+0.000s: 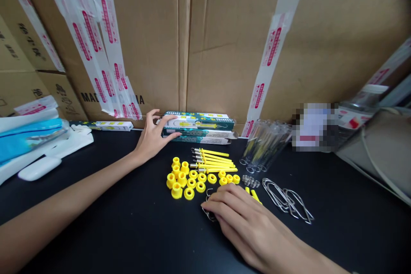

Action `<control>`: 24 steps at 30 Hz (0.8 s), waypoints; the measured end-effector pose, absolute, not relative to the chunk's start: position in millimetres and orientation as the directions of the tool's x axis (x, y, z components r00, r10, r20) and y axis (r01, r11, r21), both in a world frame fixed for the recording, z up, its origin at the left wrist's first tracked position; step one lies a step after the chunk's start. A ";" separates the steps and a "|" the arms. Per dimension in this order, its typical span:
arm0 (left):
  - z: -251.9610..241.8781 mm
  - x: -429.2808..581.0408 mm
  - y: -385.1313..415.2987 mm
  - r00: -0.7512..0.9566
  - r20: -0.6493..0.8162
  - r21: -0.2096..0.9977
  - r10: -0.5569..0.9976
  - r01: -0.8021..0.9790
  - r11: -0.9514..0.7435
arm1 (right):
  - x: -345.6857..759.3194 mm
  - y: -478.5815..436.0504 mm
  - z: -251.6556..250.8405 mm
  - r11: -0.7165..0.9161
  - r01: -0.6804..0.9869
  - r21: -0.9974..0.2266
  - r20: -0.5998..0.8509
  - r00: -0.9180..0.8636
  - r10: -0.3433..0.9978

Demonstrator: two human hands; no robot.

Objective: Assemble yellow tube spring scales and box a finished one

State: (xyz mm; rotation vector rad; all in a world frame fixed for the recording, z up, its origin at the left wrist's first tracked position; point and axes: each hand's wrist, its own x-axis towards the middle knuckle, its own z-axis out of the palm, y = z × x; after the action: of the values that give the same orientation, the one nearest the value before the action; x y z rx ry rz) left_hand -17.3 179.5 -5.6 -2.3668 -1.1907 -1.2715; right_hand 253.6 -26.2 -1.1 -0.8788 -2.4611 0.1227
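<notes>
My left hand (153,136) reaches to the back of the black table (128,222), fingers spread on the end of a stack of green-and-white boxes (199,127). My right hand (239,216) lies near the front, fingers curled over a small wire hook (207,212) and a yellow piece (255,195). Between the hands sit several yellow caps and rings (189,178) and several yellow rods with metal tips (212,161).
Clear plastic tubes (265,145) lie right of the boxes, small springs (250,180) and bent wire hooks (287,199) in front of them. Taped cardboard cartons (208,38) wall the back. A white device (39,168) and blue packets (28,135) lie at left.
</notes>
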 end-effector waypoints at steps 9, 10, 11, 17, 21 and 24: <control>1.0 -17.0 179.8 0.400 0.823 0.016 0.404 0.694 -0.720 | 254.6 -27.0 -0.1 0.783 0.575 -0.239 0.434 -0.658 0.615; 1.3 -17.1 179.5 0.405 0.828 -0.002 0.388 0.694 -0.720 | 254.6 -27.0 0.1 0.781 0.576 -0.242 0.432 -0.657 0.618; 1.3 -17.5 179.4 0.403 0.835 -0.017 0.374 0.699 -0.714 | 254.5 -27.1 0.4 0.779 0.578 -0.242 0.430 -0.656 0.620; -1.3 -21.4 180.5 0.351 0.873 -0.054 0.338 0.759 -0.649 | 254.3 -27.4 1.7 0.780 0.578 -0.239 0.420 -0.663 0.620; 0.1 -20.3 178.0 0.368 0.863 -0.066 0.345 0.760 -0.647 | 253.9 -27.2 1.9 0.776 0.576 -0.258 0.409 -0.663 0.628; 2.1 -17.7 176.2 0.399 0.838 -0.062 0.372 0.747 -0.662 | 253.4 -27.7 1.3 0.776 0.576 -0.257 0.405 -0.665 0.627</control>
State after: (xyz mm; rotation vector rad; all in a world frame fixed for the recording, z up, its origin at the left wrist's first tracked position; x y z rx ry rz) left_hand -17.7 176.2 2.1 -2.2301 -0.9585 -1.1732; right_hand 253.4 -27.7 1.3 -0.9031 -2.4903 0.1456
